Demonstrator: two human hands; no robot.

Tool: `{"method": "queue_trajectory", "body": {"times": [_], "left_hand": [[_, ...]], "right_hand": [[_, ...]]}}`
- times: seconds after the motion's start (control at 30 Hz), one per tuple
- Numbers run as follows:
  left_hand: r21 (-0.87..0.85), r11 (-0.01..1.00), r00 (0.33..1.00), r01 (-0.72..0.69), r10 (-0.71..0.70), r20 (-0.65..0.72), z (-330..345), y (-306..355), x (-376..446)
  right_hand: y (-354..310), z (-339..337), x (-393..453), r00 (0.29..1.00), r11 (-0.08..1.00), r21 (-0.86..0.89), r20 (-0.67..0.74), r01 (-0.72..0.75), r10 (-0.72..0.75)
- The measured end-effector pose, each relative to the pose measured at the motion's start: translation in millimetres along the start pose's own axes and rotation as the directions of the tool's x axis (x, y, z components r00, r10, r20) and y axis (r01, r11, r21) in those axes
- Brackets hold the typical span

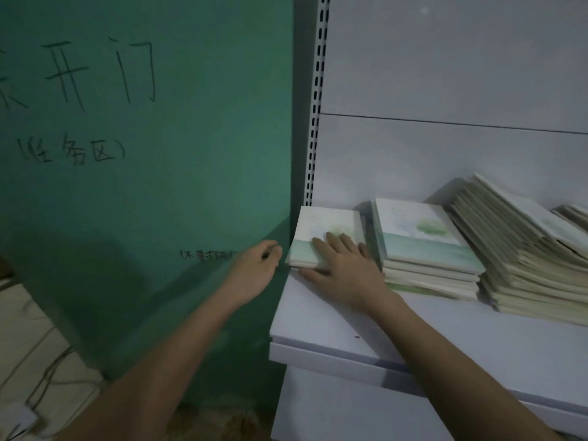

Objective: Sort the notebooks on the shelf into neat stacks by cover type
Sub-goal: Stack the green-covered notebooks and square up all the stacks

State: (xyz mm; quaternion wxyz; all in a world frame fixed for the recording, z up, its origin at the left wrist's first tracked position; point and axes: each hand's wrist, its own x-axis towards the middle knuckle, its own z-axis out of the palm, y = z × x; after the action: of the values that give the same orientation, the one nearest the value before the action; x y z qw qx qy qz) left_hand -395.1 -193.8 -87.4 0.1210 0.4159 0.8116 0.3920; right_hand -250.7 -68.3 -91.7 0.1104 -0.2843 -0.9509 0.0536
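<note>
A short stack of notebooks (324, 227) with pale watercolour covers lies at the far left of the white shelf (477, 338). My right hand (343, 268) rests flat on top of it, fingers spread and thumb against its front edge. My left hand (257, 268) hovers just off the shelf's left end beside that stack, fingers loosely curled, holding nothing. To the right stands a taller neat stack (429, 249) with the same green and blue cover. Further right a big slanted pile of notebooks (521, 256) leans over, spines fanned out.
A green wall (143, 186) with handwritten characters stands directly left of the shelf. The slotted upright (316, 106) and white back panel close the shelf behind. More notebooks (576, 214) show at the right edge. Cables lie on the floor at the lower left.
</note>
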Motion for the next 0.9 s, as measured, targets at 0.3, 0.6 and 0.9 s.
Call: {"method": "queue_trajectory", "body": {"times": [0.3, 0.6, 0.9], "left_hand": [[-0.327, 0.944, 0.998, 0.036, -0.017, 0.061, 0.8, -26.5, 28.3], [-0.695, 0.61, 0.905, 0.38, -0.091, 0.415, -19.2, -31.2, 42.8], [-0.663, 0.461, 0.773, 0.59, -0.087, 0.628, -55.2, -63.5, 37.2]], "right_hand": [[-6.7, -8.0, 3.6, 0.997, 0.996, 0.061, -0.032, -0.069, 0.071], [-59.2, -1.1, -2.1, 0.963, 0.996, 0.083, -0.266, -0.026, 0.047], [-108.7, 24.2, -2.2, 0.972, 0.987, 0.01, -0.177, 0.161, -0.156]]}}
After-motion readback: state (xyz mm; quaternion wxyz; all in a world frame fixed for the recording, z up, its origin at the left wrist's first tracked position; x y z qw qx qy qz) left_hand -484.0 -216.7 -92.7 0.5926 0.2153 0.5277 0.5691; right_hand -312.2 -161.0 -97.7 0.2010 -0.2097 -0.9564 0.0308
